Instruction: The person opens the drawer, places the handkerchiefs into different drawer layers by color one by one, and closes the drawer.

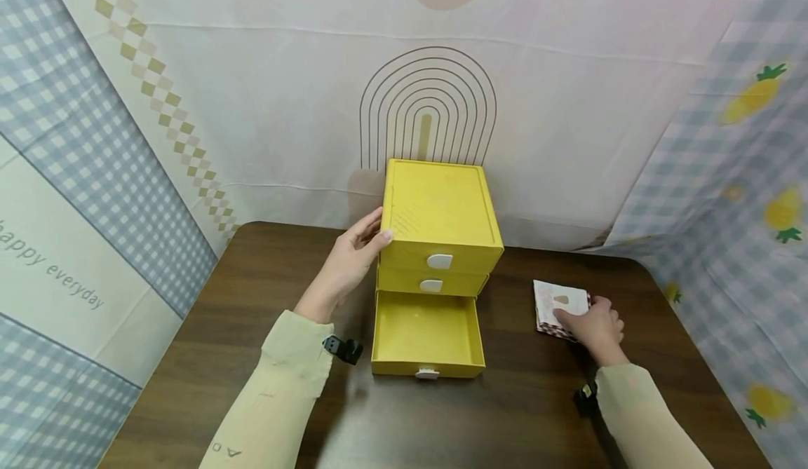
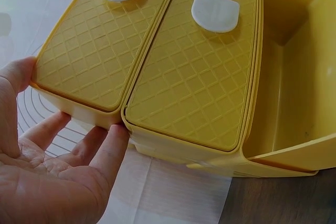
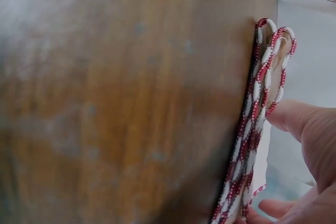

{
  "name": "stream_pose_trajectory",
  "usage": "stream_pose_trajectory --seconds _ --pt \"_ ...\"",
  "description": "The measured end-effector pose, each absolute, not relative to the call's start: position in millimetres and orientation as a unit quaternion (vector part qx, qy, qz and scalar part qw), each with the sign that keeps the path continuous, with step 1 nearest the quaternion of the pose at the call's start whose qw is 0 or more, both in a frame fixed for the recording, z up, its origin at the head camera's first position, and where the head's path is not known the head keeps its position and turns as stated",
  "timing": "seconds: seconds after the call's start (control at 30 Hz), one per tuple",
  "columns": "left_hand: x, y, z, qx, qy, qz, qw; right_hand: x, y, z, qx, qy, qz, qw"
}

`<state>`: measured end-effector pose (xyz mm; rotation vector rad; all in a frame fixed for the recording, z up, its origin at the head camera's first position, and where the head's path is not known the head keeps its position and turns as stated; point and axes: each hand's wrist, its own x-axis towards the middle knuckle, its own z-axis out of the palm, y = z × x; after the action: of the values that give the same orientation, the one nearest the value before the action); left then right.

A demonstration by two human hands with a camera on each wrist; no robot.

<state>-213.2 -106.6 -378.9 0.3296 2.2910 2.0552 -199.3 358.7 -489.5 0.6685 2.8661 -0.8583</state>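
A yellow drawer unit point(image 1: 442, 202) stands at the back middle of the table. Its bottom drawer point(image 1: 426, 371) is pulled out, with nothing seen inside; the two drawers above are pushed in. My left hand point(image 1: 346, 266) rests against the unit's left side near the top, thumb at the upper edge, fingers spread along the side wall point(image 2: 79, 109). To the right lies a folded cloth point(image 1: 555, 301), white on top with red-and-white braided edging point(image 3: 257, 103). My right hand point(image 1: 595, 329) grips its right part, thumb on top; the other fingertips are partly hidden.
The dark wooden table point(image 1: 271, 329) carries the unit and the cloth. A pale patterned sheet point(image 1: 284, 104) hangs close behind it, and checked cloth panels point(image 1: 745, 245) border the sides. White tabs point(image 2: 215, 11) stick out from the drawer fronts.
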Motion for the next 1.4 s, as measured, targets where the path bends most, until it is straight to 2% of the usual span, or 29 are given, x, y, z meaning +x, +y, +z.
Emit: stream_pose_trajectory --seconds 0.33,0.47,1.17,1.4 --pt "-211.2 -105.7 -377.0 0.104 0.739 0.665 0.023 -197.5 361.0 -478.2 0.226 0.935 -0.252 0.105" --pt "-212.1 -105.1 -377.7 0.101 0.737 0.668 0.027 -195.6 361.7 -476.8 0.222 0.937 -0.243 0.114" --pt "-210.1 -104.0 -377.8 0.088 0.739 0.668 0.024 -192.1 352.2 -476.1 0.211 0.942 -0.254 0.067" --pt "-209.8 -104.4 -377.5 0.092 0.739 0.667 0.022 -191.6 351.3 -469.8 0.172 0.945 -0.276 0.040"
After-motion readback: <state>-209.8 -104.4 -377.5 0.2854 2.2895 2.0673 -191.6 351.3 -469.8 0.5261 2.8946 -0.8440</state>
